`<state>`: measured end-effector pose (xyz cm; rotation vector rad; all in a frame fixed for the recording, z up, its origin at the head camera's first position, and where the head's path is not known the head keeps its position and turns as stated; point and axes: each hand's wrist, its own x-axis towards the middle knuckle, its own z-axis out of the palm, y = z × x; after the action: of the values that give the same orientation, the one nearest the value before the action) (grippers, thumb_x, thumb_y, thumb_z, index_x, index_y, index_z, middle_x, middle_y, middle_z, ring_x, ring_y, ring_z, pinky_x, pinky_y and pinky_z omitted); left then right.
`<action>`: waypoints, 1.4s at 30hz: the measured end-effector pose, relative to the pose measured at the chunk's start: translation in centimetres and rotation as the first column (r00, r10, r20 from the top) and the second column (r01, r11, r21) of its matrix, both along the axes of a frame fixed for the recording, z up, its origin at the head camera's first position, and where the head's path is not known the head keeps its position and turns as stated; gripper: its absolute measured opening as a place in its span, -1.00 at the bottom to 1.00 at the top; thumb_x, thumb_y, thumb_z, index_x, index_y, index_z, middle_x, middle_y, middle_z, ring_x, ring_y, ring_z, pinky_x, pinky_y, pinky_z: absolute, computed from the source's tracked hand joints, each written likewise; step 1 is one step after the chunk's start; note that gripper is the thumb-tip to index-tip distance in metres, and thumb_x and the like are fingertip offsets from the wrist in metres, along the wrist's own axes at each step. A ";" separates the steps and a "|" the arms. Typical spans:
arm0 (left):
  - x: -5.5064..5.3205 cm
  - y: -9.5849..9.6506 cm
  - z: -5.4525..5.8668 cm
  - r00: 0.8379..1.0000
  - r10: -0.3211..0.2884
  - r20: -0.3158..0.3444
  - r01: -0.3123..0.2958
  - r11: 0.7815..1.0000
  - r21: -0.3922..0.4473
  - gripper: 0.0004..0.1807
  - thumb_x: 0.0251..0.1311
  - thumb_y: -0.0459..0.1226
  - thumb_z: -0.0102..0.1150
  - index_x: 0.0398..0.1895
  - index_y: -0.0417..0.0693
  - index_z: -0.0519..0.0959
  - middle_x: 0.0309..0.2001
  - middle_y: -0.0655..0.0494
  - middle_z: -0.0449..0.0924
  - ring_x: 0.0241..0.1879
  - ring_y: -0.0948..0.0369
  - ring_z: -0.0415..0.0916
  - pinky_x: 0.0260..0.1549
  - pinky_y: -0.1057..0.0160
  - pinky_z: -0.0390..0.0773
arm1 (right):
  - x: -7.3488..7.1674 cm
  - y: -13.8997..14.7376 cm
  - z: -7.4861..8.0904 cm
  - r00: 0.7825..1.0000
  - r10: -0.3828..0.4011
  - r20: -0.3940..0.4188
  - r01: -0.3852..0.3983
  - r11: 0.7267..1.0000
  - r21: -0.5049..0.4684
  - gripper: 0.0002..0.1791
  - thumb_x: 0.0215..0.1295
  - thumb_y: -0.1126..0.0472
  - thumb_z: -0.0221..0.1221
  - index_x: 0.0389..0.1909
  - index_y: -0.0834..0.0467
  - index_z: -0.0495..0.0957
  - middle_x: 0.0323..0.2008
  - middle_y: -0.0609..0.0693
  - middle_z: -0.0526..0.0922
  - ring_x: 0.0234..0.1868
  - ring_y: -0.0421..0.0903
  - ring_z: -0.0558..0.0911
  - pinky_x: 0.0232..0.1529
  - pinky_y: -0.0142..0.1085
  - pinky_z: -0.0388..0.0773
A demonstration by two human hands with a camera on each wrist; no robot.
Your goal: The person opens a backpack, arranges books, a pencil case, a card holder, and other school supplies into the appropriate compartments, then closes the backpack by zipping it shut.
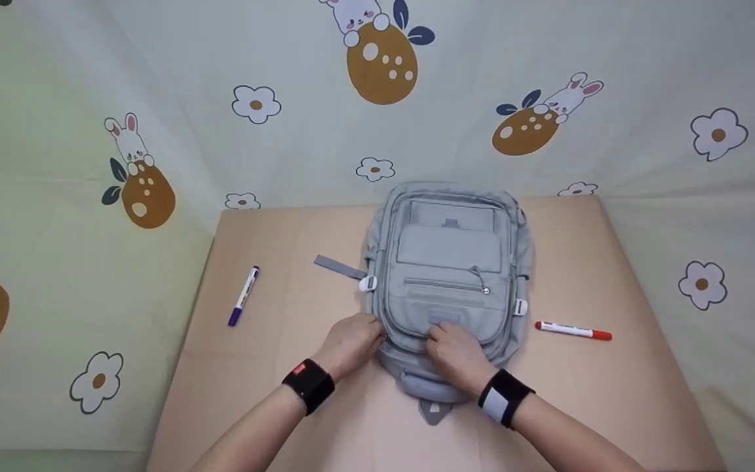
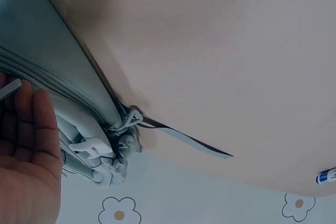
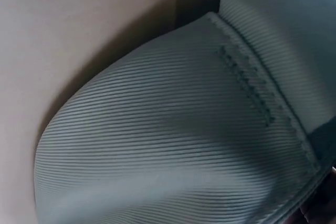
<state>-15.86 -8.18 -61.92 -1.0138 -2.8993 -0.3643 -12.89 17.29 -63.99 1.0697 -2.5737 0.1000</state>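
A grey backpack lies front side up on the table, its bottom end toward me. At its lower left edge my left hand pinches a zipper pull, which shows as a pale tab against the curled fingers in the left wrist view. My right hand grips the fabric at the lower front edge of the backpack, with its fingers curled. The right wrist view is mostly filled by ribbed grey backpack fabric; the right hand's grip is hardly visible there.
A purple marker lies on the table to the left, and a red marker to the right of the backpack. A grey strap sticks out leftward. Patterned cloth hangs behind and at both sides.
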 end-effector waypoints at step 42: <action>1.7 1.7 1.0 0.995 0.020 0.101 -0.025 0.998 0.052 -0.81 0.32 -0.28 0.22 -0.49 0.05 0.54 -0.54 0.28 0.37 -0.50 0.26 0.38 -0.52 0.22 0.46 | 1.8 9.8 -0.4 0.999 -0.050 -0.012 0.049 0.993 -0.104 -0.87 0.05 0.30 0.38 -0.52 0.13 0.60 -0.38 -0.06 0.43 -0.35 -0.02 0.42 -0.40 -0.17 0.36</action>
<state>-14.19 -6.46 -60.87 -0.9814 -2.9686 -0.5032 -11.10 27.11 -64.43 0.9649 -2.5500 0.2105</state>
